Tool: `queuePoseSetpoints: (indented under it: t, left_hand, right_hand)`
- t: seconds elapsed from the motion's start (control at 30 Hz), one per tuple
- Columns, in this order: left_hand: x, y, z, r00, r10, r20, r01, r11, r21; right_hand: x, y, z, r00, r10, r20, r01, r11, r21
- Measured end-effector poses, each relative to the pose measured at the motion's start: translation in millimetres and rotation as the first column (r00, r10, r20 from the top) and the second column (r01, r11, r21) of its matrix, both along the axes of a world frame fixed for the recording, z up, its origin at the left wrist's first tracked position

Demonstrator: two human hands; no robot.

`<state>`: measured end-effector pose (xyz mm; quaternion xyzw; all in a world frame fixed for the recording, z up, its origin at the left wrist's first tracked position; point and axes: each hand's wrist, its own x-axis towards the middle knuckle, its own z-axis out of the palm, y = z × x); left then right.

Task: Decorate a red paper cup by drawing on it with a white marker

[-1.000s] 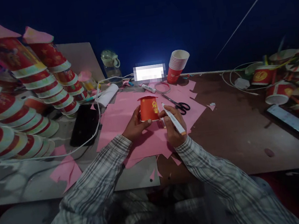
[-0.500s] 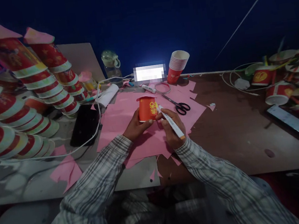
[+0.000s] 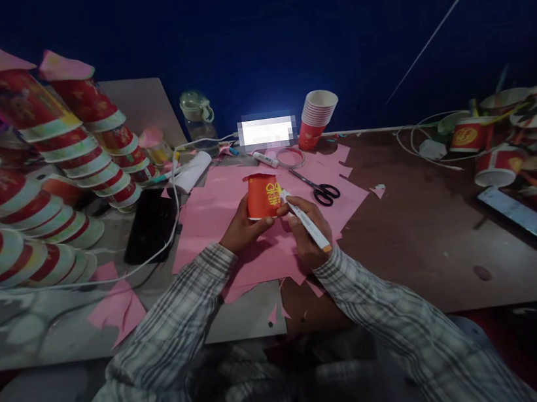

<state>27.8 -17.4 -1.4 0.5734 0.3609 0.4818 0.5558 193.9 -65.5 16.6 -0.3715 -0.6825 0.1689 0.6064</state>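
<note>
A: Where is the red-orange paper cup with yellow markings point(image 3: 259, 197)?

B: In the person's left hand point(image 3: 241, 229), held rim down over overlapping pink paper sheets point(image 3: 203, 229) on the brown and grey desk point(image 3: 403, 249); the left fingers curl around its side, the thumb near its lower edge

A: And the right hand point(image 3: 306, 243)?

B: Its fingers are closed around a slim white marker with an orange end point(image 3: 307, 222), held slanted, tip towards the cup's right side, beside the yellow markings; whether that tip touches is too small to tell

A: What lies around them?

B: A pair of black-handled scissors point(image 3: 315, 187) rests on the pink sheets, just beyond the right hand. Farther back leans a stack of nested red-and-white paper cups point(image 3: 316, 115), and well to the left rise tall cup towers topped with pink paper cones point(image 3: 65, 65)
</note>
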Motion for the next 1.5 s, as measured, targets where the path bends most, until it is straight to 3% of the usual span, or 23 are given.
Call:
queuePoseSetpoints:
  t: [0.43, 0.77, 1.07, 1.5]
  left_hand:
    - [-1.3, -0.8, 2.9, 1.000, -0.006, -0.026, 0.005, 1.000, -0.028]
    - [-1.3, -0.3, 0.7, 1.000, 0.001, -0.006, -0.002, 0.997, -0.072]
    - [-0.5, -0.6, 0.6, 1.000, -0.016, -0.008, 0.015, 0.997, -0.080]
    - [0.8, -0.5, -1.9, 0.999, -0.030, -0.020, 0.029, 0.998, -0.059]
  right_hand:
    - [0.3, -0.2, -1.0, 1.000, -0.003, 0.018, 0.003, 1.000, -0.008]
    - [2.7, 2.5, 3.2, 0.998, 0.044, 0.042, -0.047, 0.996, 0.070]
    - [5.3, 1.3, 6.5, 0.999, -0.019, 0.029, 0.020, 0.999, -0.030]
    - [5.4, 4.9, 2.5, 0.999, 0.006, 0.040, -0.007, 0.999, 0.040]
